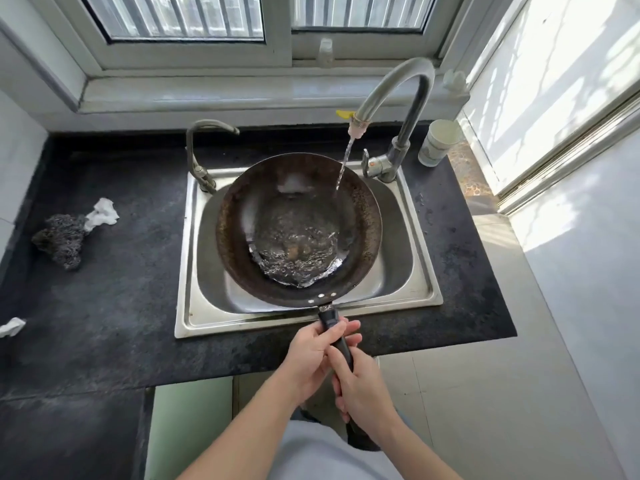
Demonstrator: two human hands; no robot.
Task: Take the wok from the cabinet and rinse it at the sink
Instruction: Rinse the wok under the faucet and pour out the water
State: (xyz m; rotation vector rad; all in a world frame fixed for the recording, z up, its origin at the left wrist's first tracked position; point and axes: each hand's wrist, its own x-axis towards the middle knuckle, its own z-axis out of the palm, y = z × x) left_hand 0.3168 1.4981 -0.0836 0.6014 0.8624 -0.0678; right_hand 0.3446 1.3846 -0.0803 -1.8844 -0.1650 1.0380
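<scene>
A dark, rusty-rimmed wok (242, 237) sits over the steel sink (420, 271), with water pooled and rippling near its front. A thin stream falls from the tall curved faucet (398, 84) onto the wok's far right side. The black handle (329, 318) points toward me over the sink's front rim. My left hand (311, 355) wraps the handle from the left. My right hand (360, 386) grips it just behind, closer to my body.
A smaller second tap (201, 150) rises at the sink's back left. A steel-wool scrubber (64, 239) and crumpled white paper (102, 211) lie on the dark counter to the left. A paper cup (438, 142) stands at the back right. Windows are behind.
</scene>
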